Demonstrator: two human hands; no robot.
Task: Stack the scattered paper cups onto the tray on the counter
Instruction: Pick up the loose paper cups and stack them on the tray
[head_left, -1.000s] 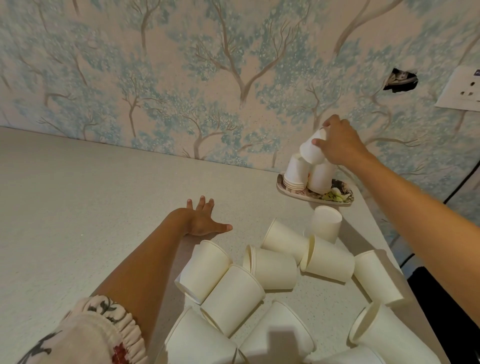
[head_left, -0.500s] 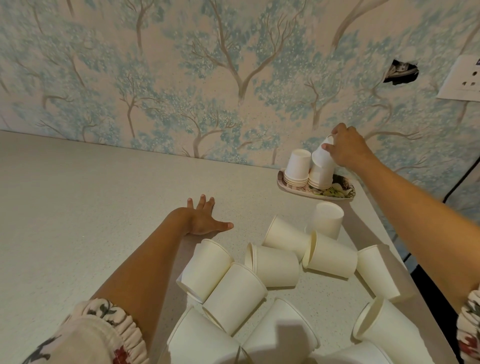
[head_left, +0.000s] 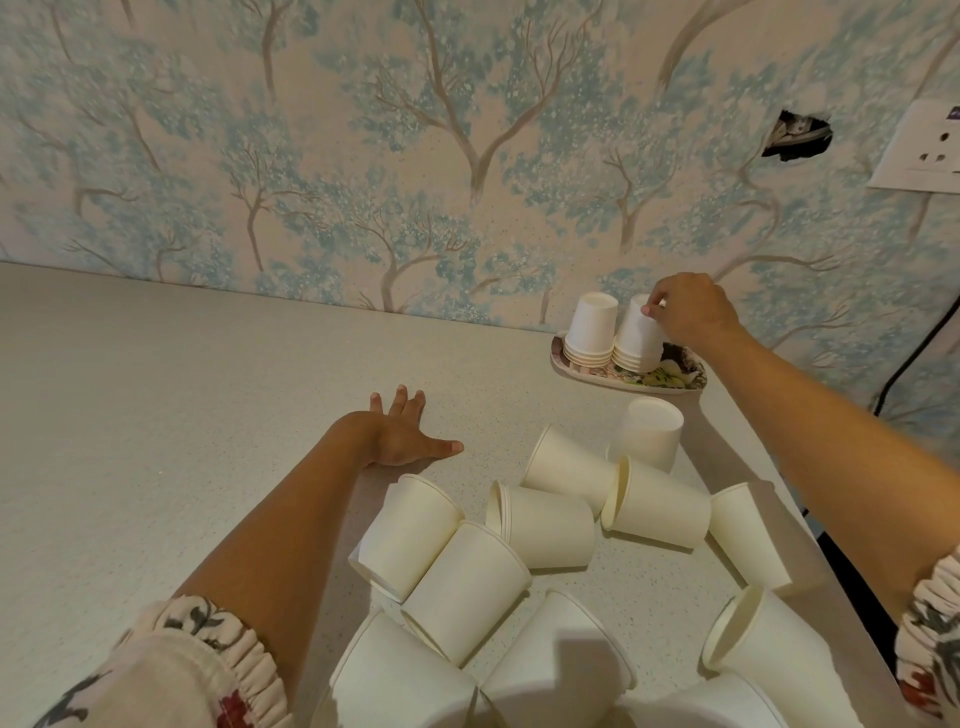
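So the right hand (head_left: 693, 317) is pinching the top of the right-hand nested stack of upside-down white paper cups (head_left: 638, 336) on the small floral oval tray (head_left: 571, 370) at 1 o'clock, the left hand (head_left: 402, 439) is lying flat and empty, and I'm guessing it's letting go next and reaching for the upside-down white paper cup (head_left: 649, 431) standing just below the tray.

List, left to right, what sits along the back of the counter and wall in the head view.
left hand → left cup stack → right cup stack → right hand → hole in the wall → wall socket
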